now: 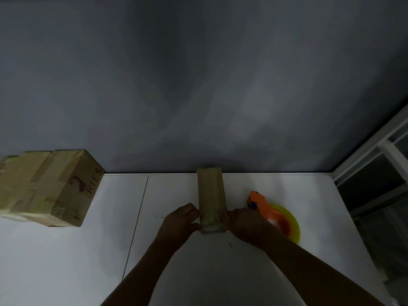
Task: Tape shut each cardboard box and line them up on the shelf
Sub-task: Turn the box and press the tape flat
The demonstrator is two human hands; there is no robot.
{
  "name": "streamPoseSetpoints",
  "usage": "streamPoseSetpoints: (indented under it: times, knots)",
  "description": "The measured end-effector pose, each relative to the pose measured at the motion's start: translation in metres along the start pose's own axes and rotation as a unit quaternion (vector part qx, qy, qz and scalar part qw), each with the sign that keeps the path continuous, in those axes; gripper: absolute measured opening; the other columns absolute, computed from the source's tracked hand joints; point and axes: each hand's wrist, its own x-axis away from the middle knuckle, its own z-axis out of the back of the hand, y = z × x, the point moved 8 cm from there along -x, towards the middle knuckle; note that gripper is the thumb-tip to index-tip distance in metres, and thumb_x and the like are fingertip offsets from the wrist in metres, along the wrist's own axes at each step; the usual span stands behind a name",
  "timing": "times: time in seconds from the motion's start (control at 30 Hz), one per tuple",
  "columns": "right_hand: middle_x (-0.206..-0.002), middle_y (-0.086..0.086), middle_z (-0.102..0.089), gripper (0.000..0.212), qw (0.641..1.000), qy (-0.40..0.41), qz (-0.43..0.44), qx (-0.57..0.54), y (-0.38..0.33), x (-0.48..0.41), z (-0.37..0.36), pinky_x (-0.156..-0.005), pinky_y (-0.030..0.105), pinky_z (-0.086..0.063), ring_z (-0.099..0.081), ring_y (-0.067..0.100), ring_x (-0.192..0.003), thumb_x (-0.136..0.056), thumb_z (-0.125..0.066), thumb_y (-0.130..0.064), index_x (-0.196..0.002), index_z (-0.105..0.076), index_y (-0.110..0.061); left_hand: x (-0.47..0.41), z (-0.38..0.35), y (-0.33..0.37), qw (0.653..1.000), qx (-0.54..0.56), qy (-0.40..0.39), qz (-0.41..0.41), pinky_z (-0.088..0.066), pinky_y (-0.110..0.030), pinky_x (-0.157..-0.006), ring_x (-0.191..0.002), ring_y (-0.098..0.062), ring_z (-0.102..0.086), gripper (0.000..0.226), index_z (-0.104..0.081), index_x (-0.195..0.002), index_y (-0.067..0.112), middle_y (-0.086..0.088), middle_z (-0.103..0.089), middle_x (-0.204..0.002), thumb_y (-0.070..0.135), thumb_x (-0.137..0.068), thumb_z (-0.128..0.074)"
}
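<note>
A dim grey wall [198, 74] is being seen across the upper two thirds of the frame, and a white table [66, 261] is being seen below it, crossed by a thin seam left of centre. A white-framed window [375, 173] is being cut off by the right edge.

A narrow box [211, 193] is being held lengthwise at the centre of the frame, its far end lying at or very near the foot of the wall and its near end pointing toward the camera. The near end is being clasped from both sides. The left grip [181, 219] is being curled against the box's left edge, and the right grip [240, 221] is being wrapped over its right edge. The near end of the box is being covered by shiny tape.

A big box [50, 186], already striped with tape and printed with dark letters, is being kept at the left edge of the frame, well apart from the narrow one. An orange dispenser [257, 199] with a yellow roll [291, 224] is being partly hidden behind the right grip, just beside the narrow box, on the table.
</note>
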Motion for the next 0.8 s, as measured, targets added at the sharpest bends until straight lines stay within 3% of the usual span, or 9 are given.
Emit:
streamPoseSetpoints:
  times: [0.07,0.13,0.23,0.3,0.37,0.43,0.53,0.6,0.8]
  knots:
    - [-0.078,0.012,-0.065,0.05,0.998,-0.022,0.029,0.045,-0.007,-0.002,-0.006,-0.052,0.03,-0.049,-0.064,0.023,-0.064,-0.084,-0.067,-0.021,-0.126,-0.05,0.0,0.001,0.003,0.001,1.0,0.0,0.013,0.009,-0.054,-0.02,-0.059,-0.081,-0.011,-0.059,0.042,-0.07,-0.095,0.017,0.0,-0.062,-0.094,0.024,-0.058,-0.089]
    - [-0.083,0.013,-0.066,0.051,0.997,-0.023,0.034,0.068,-0.008,-0.002,-0.009,-0.054,0.034,-0.052,-0.065,0.026,-0.069,-0.085,-0.065,-0.022,-0.128,-0.05,0.0,0.0,0.006,0.001,1.0,-0.017,0.019,0.012,-0.056,-0.029,-0.079,-0.103,-0.02,-0.06,0.045,-0.068,-0.1,0.017,-0.007,-0.062,-0.117,0.029,-0.061,-0.087]
    - [-0.069,0.008,-0.065,0.06,0.998,-0.028,0.003,0.061,-0.001,0.0,-0.011,-0.043,0.027,-0.046,-0.062,0.019,-0.055,-0.067,-0.08,-0.027,-0.119,-0.06,-0.003,-0.002,-0.002,0.002,0.999,-0.025,-0.028,-0.003,-0.035,-0.039,-0.103,-0.132,-0.022,-0.039,0.069,-0.056,-0.126,0.014,-0.008,-0.043,-0.145,0.045,-0.068,-0.078]
    - [-0.095,0.017,-0.065,0.06,0.999,0.003,0.018,0.03,-0.003,-0.001,-0.013,-0.062,0.034,-0.051,-0.065,0.026,-0.08,-0.088,-0.062,-0.024,-0.139,-0.038,-0.002,-0.003,-0.008,0.0,0.998,-0.02,-0.051,0.019,-0.028,-0.036,-0.107,-0.135,-0.016,-0.03,0.086,-0.044,-0.139,0.01,-0.003,-0.032,-0.149,0.054,-0.07,-0.072]
    - [-0.121,0.018,-0.056,0.052,0.999,-0.008,-0.003,-0.035,-0.002,0.003,-0.021,-0.084,0.037,-0.047,-0.057,0.029,-0.107,-0.101,-0.037,-0.024,-0.148,-0.019,-0.011,-0.005,-0.01,0.003,0.998,-0.01,-0.058,0.036,-0.03,-0.033,-0.107,-0.136,-0.02,-0.033,0.082,-0.043,-0.139,0.007,-0.001,-0.024,-0.15,0.047,-0.074,-0.073]
    - [-0.124,0.011,-0.056,0.051,0.997,0.005,-0.043,-0.057,0.006,0.004,-0.024,-0.084,0.033,-0.046,-0.057,0.023,-0.106,-0.101,-0.035,-0.033,-0.147,-0.021,-0.018,-0.006,-0.01,0.006,0.997,0.006,-0.061,0.041,-0.031,-0.031,-0.108,-0.136,-0.023,-0.037,0.077,-0.038,-0.142,0.008,0.001,-0.018,-0.151,0.039,-0.08,-0.07]
    - [-0.125,0.003,-0.057,0.073,0.983,0.0,-0.108,-0.146,0.007,0.003,-0.031,-0.077,0.028,-0.047,-0.06,0.015,-0.096,-0.085,-0.046,-0.066,-0.142,-0.031,-0.022,-0.004,-0.014,0.004,0.991,0.049,-0.104,0.071,-0.021,-0.016,-0.105,-0.135,-0.017,-0.037,0.081,-0.01,-0.15,0.019,-0.003,-0.022,-0.156,0.039,-0.09,-0.059]
    - [-0.125,0.005,-0.057,0.067,0.976,-0.005,-0.158,-0.153,0.002,0.0,-0.034,-0.077,0.027,-0.045,-0.06,0.017,-0.096,-0.089,-0.044,-0.061,-0.139,-0.034,-0.018,-0.003,-0.014,0.004,0.988,0.066,-0.117,0.075,-0.022,-0.014,-0.103,-0.133,-0.018,-0.041,0.081,-0.001,-0.147,0.025,-0.006,-0.029,-0.153,0.037,-0.091,-0.058]
    - [-0.129,0.014,-0.052,0.049,0.99,-0.034,-0.106,-0.087,-0.006,-0.004,-0.029,-0.087,0.032,-0.044,-0.056,0.026,-0.109,-0.102,-0.032,-0.036,-0.142,-0.03,-0.007,-0.005,-0.005,0.006,0.988,0.04,-0.132,0.072,-0.032,-0.019,-0.104,-0.128,-0.019,-0.046,0.083,0.004,-0.146,0.025,-0.008,-0.034,-0.151,0.034,-0.092,-0.059]
